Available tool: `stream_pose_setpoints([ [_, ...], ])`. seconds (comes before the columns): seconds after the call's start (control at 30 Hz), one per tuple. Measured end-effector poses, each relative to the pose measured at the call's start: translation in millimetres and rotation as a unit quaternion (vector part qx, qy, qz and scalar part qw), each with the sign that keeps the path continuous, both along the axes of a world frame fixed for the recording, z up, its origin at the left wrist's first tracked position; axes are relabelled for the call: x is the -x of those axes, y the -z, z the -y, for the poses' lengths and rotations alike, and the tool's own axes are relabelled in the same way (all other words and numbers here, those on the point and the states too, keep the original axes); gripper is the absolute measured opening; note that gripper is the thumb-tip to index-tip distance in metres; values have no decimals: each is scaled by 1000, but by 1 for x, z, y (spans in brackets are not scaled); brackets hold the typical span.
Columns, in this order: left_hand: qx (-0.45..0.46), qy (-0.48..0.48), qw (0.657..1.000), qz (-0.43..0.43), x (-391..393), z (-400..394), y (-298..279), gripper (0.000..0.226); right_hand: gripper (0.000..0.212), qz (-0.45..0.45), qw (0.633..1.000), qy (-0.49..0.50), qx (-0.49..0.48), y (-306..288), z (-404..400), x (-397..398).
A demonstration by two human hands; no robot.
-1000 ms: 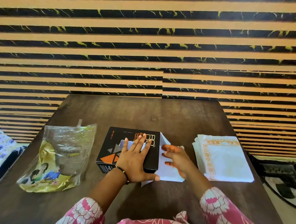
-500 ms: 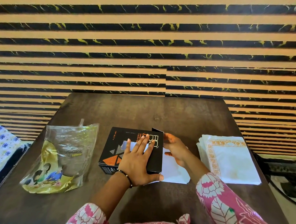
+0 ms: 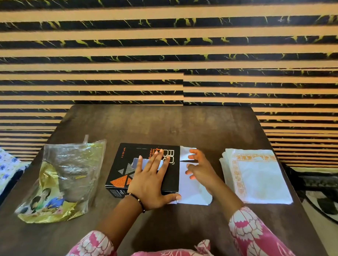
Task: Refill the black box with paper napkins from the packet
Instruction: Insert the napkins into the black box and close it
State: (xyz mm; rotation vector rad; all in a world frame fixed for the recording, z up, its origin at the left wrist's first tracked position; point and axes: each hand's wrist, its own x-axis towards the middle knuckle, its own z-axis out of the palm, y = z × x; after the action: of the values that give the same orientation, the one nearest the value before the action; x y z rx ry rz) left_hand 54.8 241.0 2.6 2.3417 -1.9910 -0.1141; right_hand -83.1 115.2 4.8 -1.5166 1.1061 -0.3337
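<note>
On my table, the box sits centre, packet to its left, napkin stack to its right. My left hand rests on the box; my right hand lies over its opened flap, between box and stack.

A dark wooden table bears packet, black box and napkins.

Pink floral sleeves, black beaded bracelet

far table: bare | napkin stack: right | packet: left
</note>
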Motion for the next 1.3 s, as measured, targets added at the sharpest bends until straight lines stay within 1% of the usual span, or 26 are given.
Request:
stream_pose_setpoints([
  [0.1,2,-2,1000,11,1,3,-2,110,30,-20,992,66,109,-4,4,32],
  [0.17,3,-4,1000,9,1,5,-1,110,28,-36,973,122,193,-8,7,55],
  [0.2,6,-5,1000,6,1,6,-1,110,34,-69,958,145,237,-7,8,67],
  [0.23,9,-6,1000,4,1,6,-1,110,45,-126,940,156,275,-3,8,78],
  [0.27,11,-6,1000,3,1,6,0,110,61,-197,923,150,294,2,8,88],
  [0.33,16,-5,1000,7,1,5,1,110,94,-326,897,101,280,19,6,103],
  [0.37,21,-5,1000,8,1,5,2,110,106,-367,887,75,270,29,3,108],
  [0.4,23,-5,1000,7,1,5,2,110,112,-394,877,57,269,40,-1,112],
  [0.43,23,-6,1000,7,1,4,1,110,113,-411,867,46,277,49,-4,114],
  [0.5,20,-6,1000,5,1,4,1,110,107,-432,852,41,294,57,-6,115],
  [0.6,17,-3,1000,4,1,5,0,110,89,-459,834,40,303,51,-2,112],
  [0.67,15,-3,1000,5,1,5,0,111,78,-488,815,24,311,46,-1,108],
  [0.77,14,2,1000,8,0,5,0,113,70,-528,779,-12,339,42,2,106],
  [0.8,13,4,1000,8,0,5,0,114,68,-528,775,-19,347,41,4,107],
  [0.83,11,5,1000,8,0,5,0,115,66,-517,779,-17,353,38,8,108],
  [0.97,23,0,1000,-4,0,6,1,119,54,-435,840,32,321,13,23,116],
  [1.03,30,-5,999,-24,4,9,-6,117,53,-404,860,54,307,-4,28,121],
  [1.1,69,0,995,-70,15,12,-19,109,50,-347,878,93,317,-23,30,124],
  [1.13,92,-6,988,-123,22,13,-27,104,49,-315,881,112,334,-33,30,124],
  [1.17,104,-24,972,-210,32,16,-34,97,49,-293,879,124,355,-44,29,123],
  [1.2,95,-50,938,-328,43,20,-42,87,51,-268,875,129,381,-54,28,120],
  [1.23,57,-78,887,-452,55,24,-52,76,54,-238,873,128,407,-64,25,115],
  [1.27,11,-120,811,-573,66,30,-59,63,56,-200,871,123,431,-75,20,109],
  [1.3,-19,-155,717,-680,72,34,-62,64,58,-159,872,114,448,-83,13,102],
])
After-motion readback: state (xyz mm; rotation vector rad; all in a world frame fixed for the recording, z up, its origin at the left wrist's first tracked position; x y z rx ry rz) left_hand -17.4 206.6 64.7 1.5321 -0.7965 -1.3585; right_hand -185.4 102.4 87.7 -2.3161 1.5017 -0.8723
